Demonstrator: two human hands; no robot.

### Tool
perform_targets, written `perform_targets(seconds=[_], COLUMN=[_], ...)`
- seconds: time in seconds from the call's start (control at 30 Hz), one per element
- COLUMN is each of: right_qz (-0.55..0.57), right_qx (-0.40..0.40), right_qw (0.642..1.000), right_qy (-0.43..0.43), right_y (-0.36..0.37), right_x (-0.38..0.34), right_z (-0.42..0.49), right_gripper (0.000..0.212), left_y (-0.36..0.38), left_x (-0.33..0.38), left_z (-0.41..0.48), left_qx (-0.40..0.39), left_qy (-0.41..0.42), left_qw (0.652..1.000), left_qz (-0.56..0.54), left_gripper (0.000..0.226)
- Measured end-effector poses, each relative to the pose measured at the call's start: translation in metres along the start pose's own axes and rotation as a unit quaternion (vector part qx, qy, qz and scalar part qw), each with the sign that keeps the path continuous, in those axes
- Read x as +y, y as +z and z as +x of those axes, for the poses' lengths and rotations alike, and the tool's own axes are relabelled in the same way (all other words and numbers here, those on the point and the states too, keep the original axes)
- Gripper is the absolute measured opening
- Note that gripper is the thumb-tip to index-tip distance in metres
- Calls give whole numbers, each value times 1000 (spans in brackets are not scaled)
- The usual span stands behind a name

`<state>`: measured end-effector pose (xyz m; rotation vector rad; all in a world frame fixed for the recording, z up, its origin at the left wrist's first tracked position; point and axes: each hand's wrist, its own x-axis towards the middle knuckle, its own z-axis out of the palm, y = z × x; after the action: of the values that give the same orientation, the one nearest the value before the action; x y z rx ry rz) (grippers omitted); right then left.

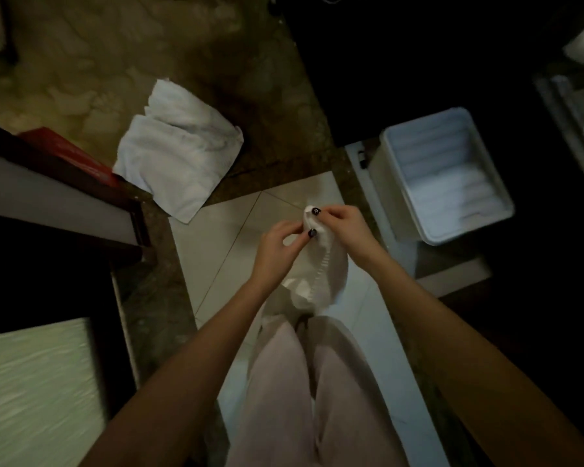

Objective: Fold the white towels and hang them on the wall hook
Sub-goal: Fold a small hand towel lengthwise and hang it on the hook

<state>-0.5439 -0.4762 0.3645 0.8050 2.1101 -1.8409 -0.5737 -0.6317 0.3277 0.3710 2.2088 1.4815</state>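
Both the left hand (277,246) and the right hand (343,224) are pinching the top of a hanging white towel (321,267) above pale floor tiles (216,237). A second towel (179,150) is lying crumpled on the floor to the left, and a white bin (402,200) is standing open to the right.

— Where are the hands?
— Close together: the left hand (277,246) and right hand (344,224) both pinch the top of a white towel (326,267), which hangs down before the person's legs.
— And on the floor?
— A second towel (179,153) lies loosely folded to the left, well apart. A plastic bin (432,153) stands to the right, beside the pale tiles (223,244).
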Motion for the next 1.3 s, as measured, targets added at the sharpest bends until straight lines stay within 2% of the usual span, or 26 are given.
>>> perform_targets(seconds=[0.1, 0.2, 0.27, 0.37, 0.43, 0.53, 0.63, 0.87, 1.03, 1.2, 1.3], right_qz=[38, 45, 51, 71, 80, 104, 72, 2, -97, -118, -134], right_qx=[13, 37, 52, 78, 89, 109, 138, 281, 395, 511, 527], right_qw=[999, 998, 997, 992, 989, 984, 982, 943, 907, 850, 839], right_qy=[2, -15, -35, -68, -83, -89, -106, -180, -107, -50, -19], right_y=[-14, -25, -32, -44, -50, -56, -58, -67, -80, -89, -92], right_x=[-47, -91, -117, -150, -165, -183, -196, -185, -156, -114, -94], right_z=[-54, -96, -120, -163, -188, -233, -273, -359, -420, -475, -514], right_gripper=[23, 17, 20, 26, 30, 30, 17, 7, 22, 16, 13], left_y=[-16, -28, -36, -57, -71, -92, -106, -91, -59, -23, -2], left_x=[71, 130, 163, 205, 228, 275, 311, 369, 410, 434, 439], left_z=[-30, -50, -61, -73, -75, -83, -93, -125, -158, -180, -190], left_qx=[-5, -40, -55, -67, -90, -146, -219, -299, -344, -390, -390], left_qy=[-1, 51, 81, 107, 112, 167, 211, 271, 297, 304, 311], left_qw=[1000, 998, 995, 992, 989, 975, 952, 915, 891, 869, 867], left_qz=[-28, -20, -21, -20, -25, -7, 19, 16, -15, -27, -19], left_gripper=[17, 15, 2, 31, 29, 23, 21, 33, 26, 34, 35])
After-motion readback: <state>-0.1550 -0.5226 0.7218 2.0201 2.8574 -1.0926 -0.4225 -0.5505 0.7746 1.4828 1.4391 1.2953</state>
